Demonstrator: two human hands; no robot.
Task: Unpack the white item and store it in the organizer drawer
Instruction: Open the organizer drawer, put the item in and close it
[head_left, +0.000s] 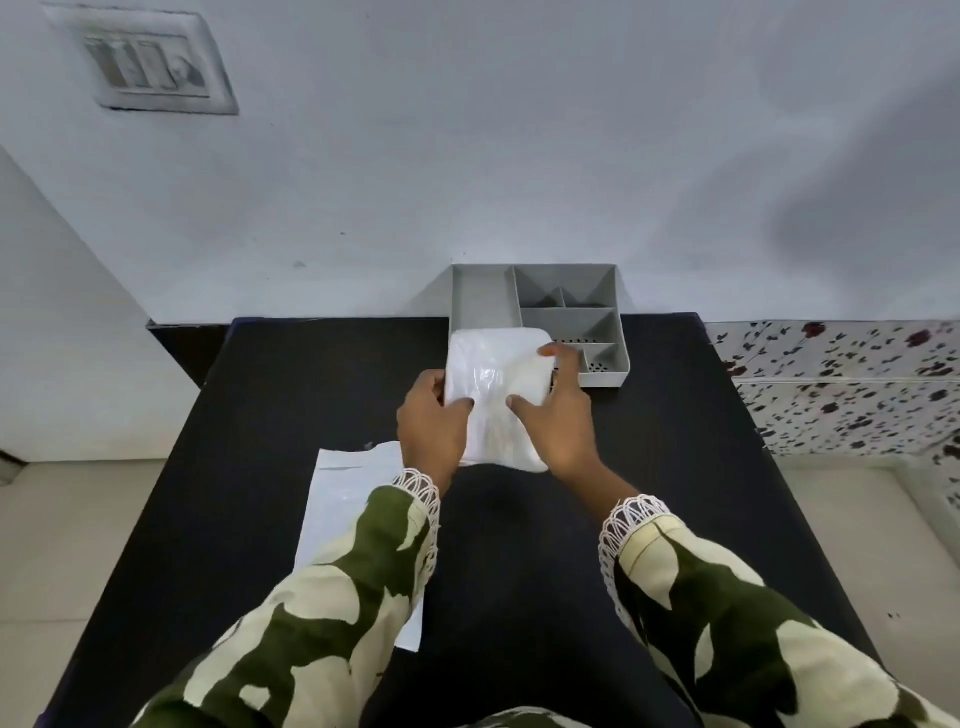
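Both your hands are on the white item (497, 395), a soft rounded pack wrapped in clear film that crinkles down its middle. Your left hand (434, 423) clasps its left edge, thumb on top and fingers curled under. Your right hand (556, 415) is spread wider across its right side, with the thumb pressing the top near the middle and a fingertip up at the far right corner. So both hands have hold of the item; neither is closed tight.

The item sits over the middle of the black table (291, 415), toward the far edge, and its far end overlaps the near left corner of the organizer (608, 358). You cannot tell whether it rests on the table or is lifted off it.

The organizer is a grey divided tray at the far edge of the table, right of centre, its back against the wall (467, 156). It has one long compartment on the left and several smaller ones on the right; the nearest of those has a perforated floor.

A flat white bag (348, 499) lies on the table near the left edge, partly under your left sleeve (337, 597). A switch plate (148, 65) is on the wall at the upper left.
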